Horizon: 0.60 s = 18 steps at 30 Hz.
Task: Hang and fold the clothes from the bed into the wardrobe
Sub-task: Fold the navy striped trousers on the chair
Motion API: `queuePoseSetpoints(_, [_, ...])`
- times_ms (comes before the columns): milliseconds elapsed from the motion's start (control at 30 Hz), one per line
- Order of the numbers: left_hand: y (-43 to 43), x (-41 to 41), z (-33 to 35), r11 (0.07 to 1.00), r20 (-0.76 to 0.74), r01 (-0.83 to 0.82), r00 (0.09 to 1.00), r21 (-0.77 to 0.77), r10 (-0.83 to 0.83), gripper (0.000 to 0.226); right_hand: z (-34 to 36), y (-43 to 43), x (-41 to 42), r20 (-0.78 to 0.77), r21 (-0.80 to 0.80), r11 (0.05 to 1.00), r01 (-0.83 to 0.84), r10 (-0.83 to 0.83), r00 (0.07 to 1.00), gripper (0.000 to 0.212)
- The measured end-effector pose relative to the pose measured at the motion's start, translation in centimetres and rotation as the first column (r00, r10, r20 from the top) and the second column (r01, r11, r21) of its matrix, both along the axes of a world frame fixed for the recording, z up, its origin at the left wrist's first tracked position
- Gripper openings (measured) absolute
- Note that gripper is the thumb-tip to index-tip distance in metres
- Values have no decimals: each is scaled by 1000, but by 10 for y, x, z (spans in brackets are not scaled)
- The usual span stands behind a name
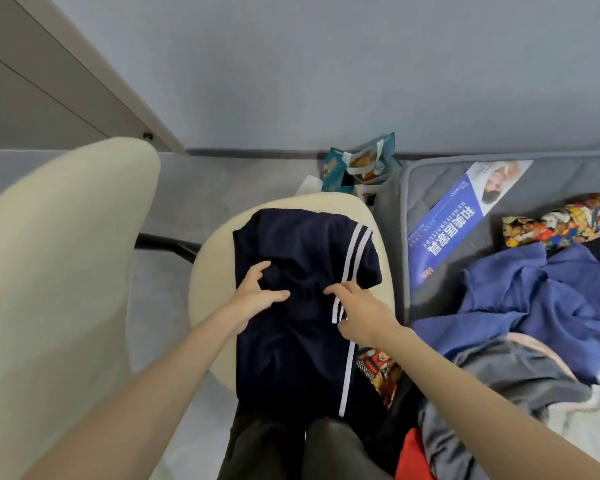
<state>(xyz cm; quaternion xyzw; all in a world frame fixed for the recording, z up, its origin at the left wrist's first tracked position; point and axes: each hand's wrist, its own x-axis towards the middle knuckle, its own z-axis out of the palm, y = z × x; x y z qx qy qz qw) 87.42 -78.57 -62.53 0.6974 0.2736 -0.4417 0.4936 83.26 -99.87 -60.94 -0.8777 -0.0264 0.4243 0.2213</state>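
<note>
Navy with twin white stripes down its side, the striped garment [302, 258] lies spread over the cream chair seat [208, 271], its near end hanging off the edge in front of the person's dark-trousered legs [267, 445]. The left hand [257, 292] sits on the middle of the cloth, its fingers [262, 268] curled and the thumb drawn toward them, bunching a fold of fabric between them. The right hand [357, 313] is just beside it at the stripes, its fingers [333, 289] fairly straight and a little apart, tips resting on the cloth without gripping it. The cream backrest [66, 237] stands off to the left. To the right is the bed [426, 188], its grey quilted mattress carrying a heap of clothes: a blue garment [534, 299], a grey garment [499, 375] nearer, and a red piece [409, 455] at the bottom edge. A bright patterned cloth [561, 220] lies farther up the bed, and a blue leaflet [444, 230] lies along the mattress edge. A teal bag [361, 164] stands by the wall between chair and bed.
</note>
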Motion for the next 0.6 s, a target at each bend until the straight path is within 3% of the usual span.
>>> queuePoseSetpoints(33, [-1, -4, -4, 1000, 18, -5, 1000, 9, 5, 81, -1, 1, -2, 69, -30, 998, 57, -55, 996, 56])
queuePoseSetpoints(100, [-5, -9, -10, 997, 117, -37, 993, 62, 29, 88, -3, 1, -3, 361, -52, 992, 117, -90, 928, 45])
queuePoseSetpoints(200, [-13, -5, -18, 986, 200, -166, 966, 3, 162, 96, -8, -3, 7, 605, -83, 995, 62, 1, 796, 48])
queuePoseSetpoints(300, [-21, 4, -29, 996, 294, -63, 955, 62, 42, 99, -24, -2, 18, 502, -174, 984, -29, 115, 857, 60])
queuePoseSetpoints(400, [-20, 10, -38, 960, 378, 112, 902, 258, -207, 99, -44, -7, 25, 330, -245, 970, 16, 68, 941, 50])
queuePoseSetpoints(500, [-17, 9, -43, 945, 363, 79, 911, 318, -198, 96, -51, -10, 30, 381, -263, 964, 44, 62, 923, 39])
queuePoseSetpoints(600, [-15, 18, -38, 906, 388, -33, 910, 422, -147, 89, -39, -9, 43, 507, -157, 968, 197, -92, 857, 26])
